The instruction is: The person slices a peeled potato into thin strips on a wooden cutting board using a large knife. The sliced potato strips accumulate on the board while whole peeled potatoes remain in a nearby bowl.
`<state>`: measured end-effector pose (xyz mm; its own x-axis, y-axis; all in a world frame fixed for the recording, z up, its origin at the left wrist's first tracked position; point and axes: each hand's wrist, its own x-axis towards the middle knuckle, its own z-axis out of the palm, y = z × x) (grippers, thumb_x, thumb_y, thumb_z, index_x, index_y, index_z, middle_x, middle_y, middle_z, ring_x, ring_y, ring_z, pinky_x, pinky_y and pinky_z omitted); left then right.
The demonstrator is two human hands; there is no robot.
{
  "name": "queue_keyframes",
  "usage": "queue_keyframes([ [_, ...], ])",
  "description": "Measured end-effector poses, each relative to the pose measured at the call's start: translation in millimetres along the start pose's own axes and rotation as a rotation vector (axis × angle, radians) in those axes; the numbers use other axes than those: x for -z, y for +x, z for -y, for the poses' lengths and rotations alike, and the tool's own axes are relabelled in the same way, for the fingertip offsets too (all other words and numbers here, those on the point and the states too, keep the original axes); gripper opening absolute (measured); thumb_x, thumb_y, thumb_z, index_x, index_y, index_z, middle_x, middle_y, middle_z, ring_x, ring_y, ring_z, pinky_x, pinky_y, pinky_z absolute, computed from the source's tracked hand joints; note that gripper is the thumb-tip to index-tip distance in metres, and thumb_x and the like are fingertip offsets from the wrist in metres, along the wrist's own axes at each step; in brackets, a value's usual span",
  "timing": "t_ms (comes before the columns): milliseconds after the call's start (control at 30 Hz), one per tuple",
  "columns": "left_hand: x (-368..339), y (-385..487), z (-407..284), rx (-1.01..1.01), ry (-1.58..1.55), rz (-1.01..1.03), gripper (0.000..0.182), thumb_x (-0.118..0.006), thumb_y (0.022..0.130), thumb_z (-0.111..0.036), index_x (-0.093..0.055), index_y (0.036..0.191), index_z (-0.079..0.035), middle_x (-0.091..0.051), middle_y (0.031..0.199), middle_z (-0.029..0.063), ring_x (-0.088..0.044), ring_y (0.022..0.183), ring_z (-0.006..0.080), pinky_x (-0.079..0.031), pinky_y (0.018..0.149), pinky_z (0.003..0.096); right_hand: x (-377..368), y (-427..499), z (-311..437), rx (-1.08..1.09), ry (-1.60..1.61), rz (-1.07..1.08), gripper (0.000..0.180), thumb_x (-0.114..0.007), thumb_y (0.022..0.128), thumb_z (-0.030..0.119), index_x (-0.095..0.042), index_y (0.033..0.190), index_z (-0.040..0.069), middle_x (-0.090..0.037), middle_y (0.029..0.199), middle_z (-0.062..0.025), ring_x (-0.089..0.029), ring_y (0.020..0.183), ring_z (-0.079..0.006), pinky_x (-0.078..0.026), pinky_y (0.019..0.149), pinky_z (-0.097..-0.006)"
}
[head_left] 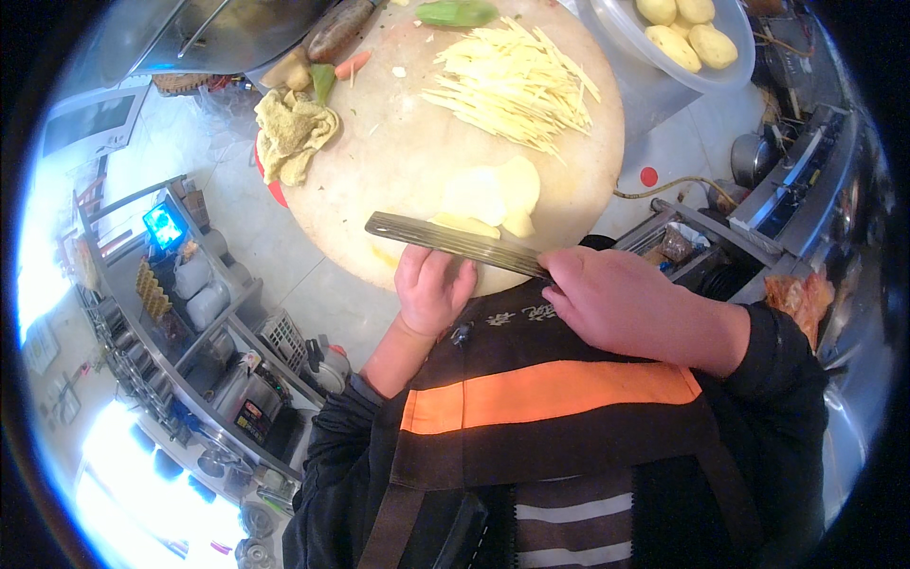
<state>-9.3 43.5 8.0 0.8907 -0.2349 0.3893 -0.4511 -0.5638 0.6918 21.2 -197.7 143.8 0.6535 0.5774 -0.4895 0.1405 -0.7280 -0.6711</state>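
Observation:
My right hand point(625, 302) grips the near end of a dark cleaver point(455, 242), whose blade points left across the near part of a round cutting board point(384, 156). At the blade's near side is my left hand point(434, 288), fingers curled and thumb apart; the blade partly covers the fingertips, so I cannot tell whether they hold anything. Thin pale-yellow slices, apparently potato point(490, 192), lie just beyond the blade. Farther back, a heap of yellow potato strips point(512, 89) spreads over the board's right side.
A crumpled yellowish cloth point(293, 135) rests on the board's left edge, near a carrot piece point(353, 65) and a brown handle-like object point(341, 30). A green vegetable piece point(455, 13) lies at the back. Peeled potatoes point(672, 48) fill part of a plastic bowl point(732, 67). Metal shelving point(213, 334) stands left.

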Motion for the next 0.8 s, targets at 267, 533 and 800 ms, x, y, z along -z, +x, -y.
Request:
queue_keyframes([
  [267,0,1,-1,0.002,-0.028,-0.011,0.035,-0.079,0.071,-0.006,-0.063,0.102,-0.003,-0.059,0.103,0.0154,-0.062,0.091,0.0351,-0.053,0.078,0.0406,-25,30,-6,-0.111,0.094,0.038,0.022,-0.057,0.093,0.019,-0.051,0.096,-0.002,-0.061,0.078,-0.0233,-0.063,0.076,-0.0428,-0.049,0.068,-0.05],
  [533,-1,0,-1,0.0,0.0,-0.021,0.036,-0.079,0.071,-0.006,-0.063,0.103,-0.004,-0.059,0.106,0.0145,-0.061,0.092,0.0341,-0.053,0.078,0.0403,-25,30,-7,-0.175,0.088,0.069,0.025,-0.057,0.093,0.02,-0.053,0.103,-0.003,-0.063,0.086,-0.025,-0.063,0.083,-0.043,-0.05,0.072,-0.0498],
  [800,1,0,-1,0.013,0.036,0.029,0.039,-0.076,0.071,-0.007,-0.065,0.108,-0.002,-0.062,0.108,0.0168,-0.062,0.092,0.0354,-0.054,0.079,0.0414,5,-10,11,-0.102,0.01,0.1,0.031,-0.06,0.093,0.018,-0.053,0.114,-0.004,-0.065,0.093,-0.0221,-0.066,0.084,-0.0375,-0.053,0.073,-0.0424],
])
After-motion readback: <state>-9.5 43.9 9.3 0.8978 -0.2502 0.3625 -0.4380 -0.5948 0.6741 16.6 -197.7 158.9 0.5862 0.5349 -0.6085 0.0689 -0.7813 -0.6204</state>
